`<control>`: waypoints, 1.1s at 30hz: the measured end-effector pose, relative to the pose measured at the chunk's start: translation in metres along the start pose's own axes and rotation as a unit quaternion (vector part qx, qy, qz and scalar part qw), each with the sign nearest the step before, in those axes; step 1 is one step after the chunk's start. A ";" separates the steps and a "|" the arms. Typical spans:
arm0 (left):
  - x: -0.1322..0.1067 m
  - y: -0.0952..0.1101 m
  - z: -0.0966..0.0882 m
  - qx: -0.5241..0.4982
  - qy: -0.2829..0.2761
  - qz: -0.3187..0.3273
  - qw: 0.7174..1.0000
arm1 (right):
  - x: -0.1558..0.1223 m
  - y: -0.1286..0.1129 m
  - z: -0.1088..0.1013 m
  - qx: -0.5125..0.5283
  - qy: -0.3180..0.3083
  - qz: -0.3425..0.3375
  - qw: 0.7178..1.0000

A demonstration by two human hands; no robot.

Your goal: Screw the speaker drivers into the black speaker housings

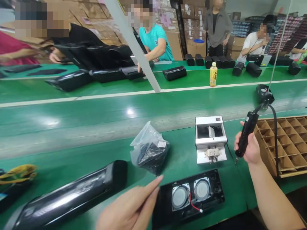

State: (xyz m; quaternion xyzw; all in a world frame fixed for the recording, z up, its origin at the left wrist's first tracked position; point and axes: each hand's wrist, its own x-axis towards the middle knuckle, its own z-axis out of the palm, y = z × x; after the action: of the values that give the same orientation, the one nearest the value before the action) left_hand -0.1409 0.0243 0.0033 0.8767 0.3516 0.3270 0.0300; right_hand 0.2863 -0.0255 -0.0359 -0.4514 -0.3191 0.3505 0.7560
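My right hand (251, 150) is wrapped around a black electric screwdriver (247, 132), its bit pointing down and its cable hanging from above. My left hand (131, 204) is low in the middle, its fingers pressed together at the left end of a black speaker panel (165, 204). Whatever they pinch, if anything, is hidden. Two round speakers (202, 189) sit in that panel, and a red wire (192, 201) with a white plug lies across it. Behind the panel stands a white-framed screw feeder (211, 140). A plastic bag (150, 150) of dark parts is just beyond my left hand.
A long glossy black housing (69, 195) lies at left, near yellow wires (19, 174). Right of my right hand is a divided cardboard box (287, 143). Across the green conveyor (107, 111), co-workers sit and stand by black housings. A slanted post (136, 48) and a yellow bottle (213, 75) stand there.
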 end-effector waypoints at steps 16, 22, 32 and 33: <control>0.270 0.092 0.054 0.100 -0.316 0.106 0.938 | 0.007 0.005 0.002 -0.021 0.008 -0.011 1.000; 0.236 0.023 0.013 0.011 -0.102 -0.039 0.994 | 0.004 -0.001 -0.004 -0.002 0.024 0.002 1.000; -0.047 0.004 0.014 0.043 0.099 -0.148 0.983 | 0.002 -0.009 -0.012 -0.022 0.048 -0.001 0.999; -0.066 0.006 0.019 0.047 0.103 -0.159 0.981 | 0.003 -0.010 -0.014 -0.029 0.050 -0.002 0.998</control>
State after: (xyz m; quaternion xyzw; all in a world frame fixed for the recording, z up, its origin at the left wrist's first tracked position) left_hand -0.1613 -0.0185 -0.0462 0.7719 0.5026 0.3893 0.0036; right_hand 0.3010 -0.0331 -0.0319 -0.4896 -0.2921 0.3168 0.7580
